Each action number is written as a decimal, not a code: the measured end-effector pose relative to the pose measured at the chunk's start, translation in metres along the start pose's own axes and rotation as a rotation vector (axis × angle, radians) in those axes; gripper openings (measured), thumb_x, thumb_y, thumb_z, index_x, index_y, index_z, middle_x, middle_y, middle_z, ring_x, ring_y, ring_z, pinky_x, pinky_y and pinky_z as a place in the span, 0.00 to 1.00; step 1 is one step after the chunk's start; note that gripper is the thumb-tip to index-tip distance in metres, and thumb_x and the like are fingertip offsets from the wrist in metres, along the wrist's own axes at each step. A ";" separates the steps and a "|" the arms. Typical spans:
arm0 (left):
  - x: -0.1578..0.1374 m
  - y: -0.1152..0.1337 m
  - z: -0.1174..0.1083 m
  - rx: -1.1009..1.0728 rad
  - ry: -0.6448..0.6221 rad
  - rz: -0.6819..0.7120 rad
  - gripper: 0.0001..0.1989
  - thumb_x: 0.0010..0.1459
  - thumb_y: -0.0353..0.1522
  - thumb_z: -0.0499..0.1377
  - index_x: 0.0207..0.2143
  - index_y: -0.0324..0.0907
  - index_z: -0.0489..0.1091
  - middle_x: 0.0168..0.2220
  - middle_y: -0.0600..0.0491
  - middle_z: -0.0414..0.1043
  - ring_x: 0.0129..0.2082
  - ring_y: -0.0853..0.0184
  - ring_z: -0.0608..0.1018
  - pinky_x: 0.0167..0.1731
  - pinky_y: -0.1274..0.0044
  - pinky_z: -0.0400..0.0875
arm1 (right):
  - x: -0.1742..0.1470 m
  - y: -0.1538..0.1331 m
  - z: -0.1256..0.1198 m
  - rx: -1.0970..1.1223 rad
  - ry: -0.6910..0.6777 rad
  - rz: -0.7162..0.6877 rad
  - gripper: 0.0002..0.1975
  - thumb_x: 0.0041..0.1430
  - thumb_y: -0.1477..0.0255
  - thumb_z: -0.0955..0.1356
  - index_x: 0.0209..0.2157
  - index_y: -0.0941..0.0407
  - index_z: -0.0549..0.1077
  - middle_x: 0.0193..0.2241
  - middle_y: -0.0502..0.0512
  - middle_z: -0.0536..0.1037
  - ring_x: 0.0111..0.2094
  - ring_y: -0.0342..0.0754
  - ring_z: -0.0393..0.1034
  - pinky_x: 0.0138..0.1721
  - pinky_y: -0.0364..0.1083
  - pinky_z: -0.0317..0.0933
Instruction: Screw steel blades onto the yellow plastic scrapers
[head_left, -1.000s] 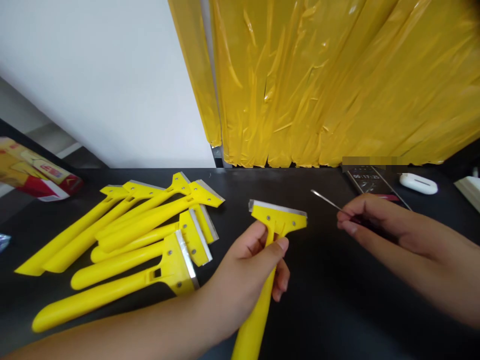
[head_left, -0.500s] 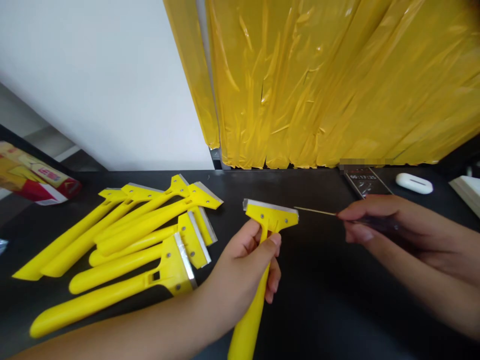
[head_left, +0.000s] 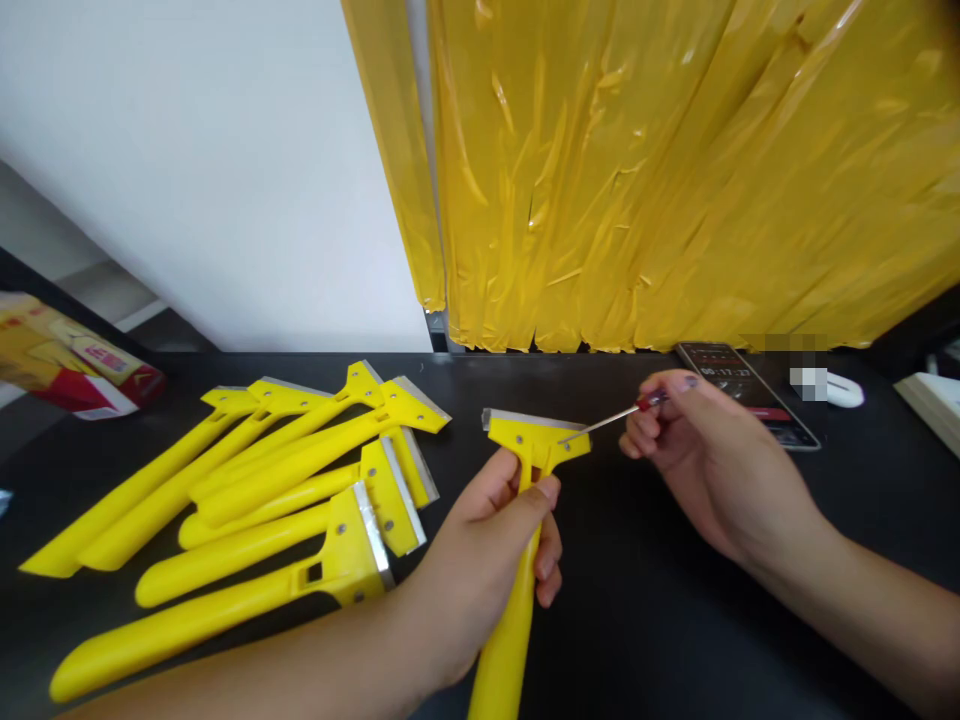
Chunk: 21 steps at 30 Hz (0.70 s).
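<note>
My left hand (head_left: 495, 545) is closed around the neck of a yellow scraper (head_left: 506, 640), its blade end pointing away from me. Two small screws show on the scraper's head. In my right hand (head_left: 720, 450) is a screwdriver (head_left: 604, 419) with a thin metal shaft and a reddish handle, mostly hidden by the fingers. Its tip reaches the scraper head close to the right screw; whether it sits in the screw I cannot tell. Left of my left hand, several more yellow scrapers (head_left: 292, 450) lie overlapping on the black table (head_left: 637, 620).
A phone (head_left: 787, 425) showing a running timer lies behind my right hand, near a white oval case (head_left: 844, 391). A red and yellow box (head_left: 75, 355) stands at the left. Yellow plastic sheeting (head_left: 637, 180) and a white panel (head_left: 225, 170) border the table's back.
My right hand has turned over and moved left, bringing the screwdriver tip onto the scraper's head beside the right screw. My left hand keeps hold of the scraper. The view has shifted slightly.
</note>
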<state>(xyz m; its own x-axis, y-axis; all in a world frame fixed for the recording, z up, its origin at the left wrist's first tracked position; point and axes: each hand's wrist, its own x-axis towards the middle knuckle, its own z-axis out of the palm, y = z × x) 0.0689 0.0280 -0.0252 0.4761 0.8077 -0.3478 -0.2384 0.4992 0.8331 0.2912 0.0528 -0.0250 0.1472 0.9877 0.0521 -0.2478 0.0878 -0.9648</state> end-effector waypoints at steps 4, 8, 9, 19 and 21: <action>0.000 -0.001 0.001 -0.006 0.029 0.008 0.12 0.71 0.40 0.63 0.40 0.46 0.63 0.20 0.63 0.61 0.19 0.73 0.62 0.20 0.82 0.63 | -0.020 -0.008 -0.016 -0.539 -0.047 -0.425 0.05 0.73 0.61 0.71 0.48 0.41 0.80 0.38 0.52 0.80 0.37 0.53 0.75 0.40 0.53 0.70; 0.001 -0.001 0.001 -0.012 0.029 0.012 0.11 0.71 0.39 0.63 0.40 0.46 0.64 0.20 0.63 0.61 0.18 0.74 0.62 0.20 0.82 0.62 | -0.037 -0.008 -0.022 -0.708 -0.064 -0.525 0.08 0.73 0.63 0.70 0.50 0.37 0.78 0.41 0.53 0.81 0.37 0.57 0.77 0.38 0.57 0.72; 0.001 -0.001 0.001 -0.011 0.028 0.008 0.11 0.72 0.39 0.62 0.40 0.46 0.64 0.20 0.63 0.61 0.18 0.74 0.62 0.20 0.82 0.62 | -0.038 -0.008 -0.021 -0.705 -0.049 -0.509 0.08 0.74 0.63 0.69 0.50 0.36 0.78 0.40 0.53 0.81 0.37 0.57 0.77 0.37 0.57 0.73; 0.002 -0.003 -0.004 -0.044 0.033 -0.010 0.12 0.72 0.37 0.63 0.37 0.45 0.63 0.20 0.62 0.61 0.20 0.75 0.61 0.21 0.82 0.62 | -0.033 -0.007 -0.018 -0.697 -0.040 -0.472 0.06 0.76 0.63 0.68 0.50 0.39 0.78 0.38 0.51 0.80 0.36 0.51 0.77 0.35 0.50 0.72; 0.003 -0.003 -0.004 -0.049 0.024 -0.011 0.11 0.72 0.37 0.63 0.38 0.45 0.63 0.20 0.62 0.61 0.19 0.75 0.62 0.21 0.82 0.62 | -0.033 -0.005 -0.019 -0.684 -0.040 -0.456 0.06 0.76 0.63 0.68 0.50 0.39 0.77 0.38 0.51 0.80 0.36 0.52 0.77 0.36 0.50 0.72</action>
<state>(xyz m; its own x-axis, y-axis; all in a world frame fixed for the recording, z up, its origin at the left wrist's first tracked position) 0.0678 0.0296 -0.0304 0.4589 0.8091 -0.3670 -0.2749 0.5221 0.8073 0.3060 0.0174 -0.0265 0.0549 0.8792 0.4732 0.4680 0.3960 -0.7900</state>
